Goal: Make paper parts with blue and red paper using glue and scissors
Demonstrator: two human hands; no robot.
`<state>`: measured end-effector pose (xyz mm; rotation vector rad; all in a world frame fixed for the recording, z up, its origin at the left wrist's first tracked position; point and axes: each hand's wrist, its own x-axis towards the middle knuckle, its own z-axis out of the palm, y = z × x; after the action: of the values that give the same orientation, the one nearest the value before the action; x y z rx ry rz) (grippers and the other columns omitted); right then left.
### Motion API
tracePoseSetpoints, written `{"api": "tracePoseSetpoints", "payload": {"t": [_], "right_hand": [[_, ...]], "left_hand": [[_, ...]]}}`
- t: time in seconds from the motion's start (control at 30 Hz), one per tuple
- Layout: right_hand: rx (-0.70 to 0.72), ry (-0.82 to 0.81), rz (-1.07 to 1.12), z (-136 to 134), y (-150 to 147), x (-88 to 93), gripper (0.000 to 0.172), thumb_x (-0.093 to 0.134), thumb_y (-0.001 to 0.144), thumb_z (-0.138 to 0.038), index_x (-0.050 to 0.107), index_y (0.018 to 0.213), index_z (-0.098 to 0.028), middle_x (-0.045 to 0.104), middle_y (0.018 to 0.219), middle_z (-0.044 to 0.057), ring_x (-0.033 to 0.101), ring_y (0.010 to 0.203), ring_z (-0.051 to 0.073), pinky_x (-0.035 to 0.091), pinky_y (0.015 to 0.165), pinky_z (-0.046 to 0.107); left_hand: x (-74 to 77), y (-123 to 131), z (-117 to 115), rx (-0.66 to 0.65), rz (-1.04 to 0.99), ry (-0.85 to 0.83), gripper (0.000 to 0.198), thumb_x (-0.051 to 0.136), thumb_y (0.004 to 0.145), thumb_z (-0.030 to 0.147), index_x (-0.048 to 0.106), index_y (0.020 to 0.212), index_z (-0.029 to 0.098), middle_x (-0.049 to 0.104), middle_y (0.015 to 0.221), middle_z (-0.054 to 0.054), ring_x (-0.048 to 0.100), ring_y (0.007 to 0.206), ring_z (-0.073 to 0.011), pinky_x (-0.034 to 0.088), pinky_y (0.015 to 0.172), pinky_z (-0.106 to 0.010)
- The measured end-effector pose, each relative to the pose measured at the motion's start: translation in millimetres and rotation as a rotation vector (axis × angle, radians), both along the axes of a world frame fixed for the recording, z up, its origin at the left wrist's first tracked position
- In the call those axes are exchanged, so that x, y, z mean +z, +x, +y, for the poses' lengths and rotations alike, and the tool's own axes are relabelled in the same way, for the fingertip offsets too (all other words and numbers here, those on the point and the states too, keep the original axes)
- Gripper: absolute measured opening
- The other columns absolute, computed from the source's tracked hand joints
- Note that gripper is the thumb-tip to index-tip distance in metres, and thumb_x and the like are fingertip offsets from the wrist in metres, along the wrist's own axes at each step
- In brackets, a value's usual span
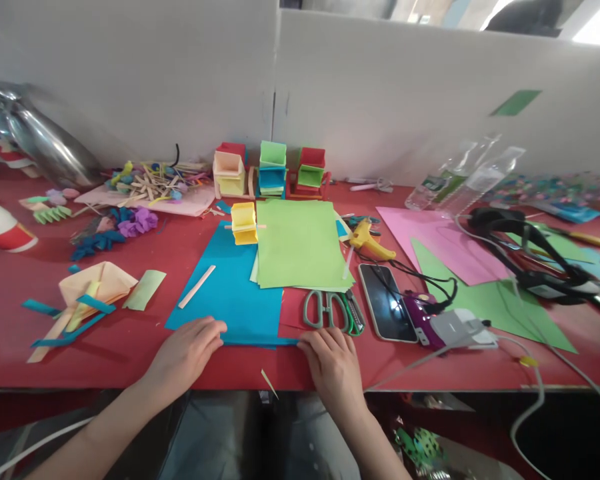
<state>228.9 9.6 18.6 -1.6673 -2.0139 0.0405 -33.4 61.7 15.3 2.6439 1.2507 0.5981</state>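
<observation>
A narrow blue paper strip [260, 342] runs between my two hands along the near edge of a blue sheet [240, 303]. My left hand [193, 350] has its fingers curled together at the strip's left end. At the other end, my right hand [333, 363] pinches it. Whether the strip is loose or a fold of the sheet I cannot tell. A thin pale pink paper strip [197, 287] lies on the blue sheet. Green-handled scissors [325, 311] and a green cutter [355, 313] rest just beyond my right hand.
Green sheets [300, 243] lie beyond the scissors, beside a small yellow paper box piece [244, 224]. To the right are a yellow glue gun [370, 241], a phone [389, 303] and cables. A peach paper model [97, 287] sits left. Stacked paper boxes [272, 167] stand at the back.
</observation>
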Motion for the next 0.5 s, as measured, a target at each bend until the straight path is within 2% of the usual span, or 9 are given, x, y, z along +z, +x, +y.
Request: {"api": "tracePoseSetpoints", "payload": {"t": [0.17, 0.3, 0.4, 0.5], "right_hand": [[-0.030, 0.009, -0.134, 4, -3, 2.6, 0.017, 0.044, 0.089, -0.022, 0.057, 0.078, -0.019, 0.059, 0.075, 0.003, 0.044, 0.075, 0.018, 0.028, 0.066, 0.029], [-0.024, 0.011, -0.210, 8, -3, 1.8, 0.016, 0.046, 0.087, -0.020, 0.059, 0.077, -0.020, 0.059, 0.080, 0.004, 0.045, 0.077, 0.019, 0.030, 0.067, 0.030], [0.054, 0.036, -0.220, 9, -2, -2.8, 0.017, 0.045, 0.087, -0.015, 0.061, 0.085, -0.020, 0.059, 0.085, 0.004, 0.046, 0.077, 0.018, 0.033, 0.067, 0.029], [0.190, 0.060, -0.238, 7, 0, -5.8, 0.024, 0.040, 0.087, -0.009, 0.060, 0.098, -0.019, 0.060, 0.087, 0.005, 0.048, 0.080, 0.018, 0.037, 0.069, 0.028]], "left_hand": [[6.1, 3, 7, -0.069, 0.017, -0.039, 0.024, 0.034, 0.090, 0.020, 0.058, 0.084, 0.021, 0.056, 0.078, -0.002, 0.055, 0.073, -0.0138, 0.043, 0.065, -0.023], [5.0, 3, 10, -0.088, 0.055, 0.036, 0.024, 0.036, 0.088, 0.016, 0.059, 0.082, 0.020, 0.057, 0.077, -0.003, 0.053, 0.074, -0.0147, 0.043, 0.067, -0.025], [-1.8, 4, 5, -0.074, 0.117, 0.135, 0.023, 0.039, 0.086, 0.011, 0.060, 0.081, 0.019, 0.057, 0.080, -0.004, 0.052, 0.076, -0.0162, 0.043, 0.070, -0.028], [-6.9, 5, -3, -0.038, 0.158, 0.207, 0.024, 0.040, 0.084, 0.007, 0.061, 0.089, 0.019, 0.058, 0.083, -0.005, 0.053, 0.079, -0.0174, 0.044, 0.071, -0.029]]}}
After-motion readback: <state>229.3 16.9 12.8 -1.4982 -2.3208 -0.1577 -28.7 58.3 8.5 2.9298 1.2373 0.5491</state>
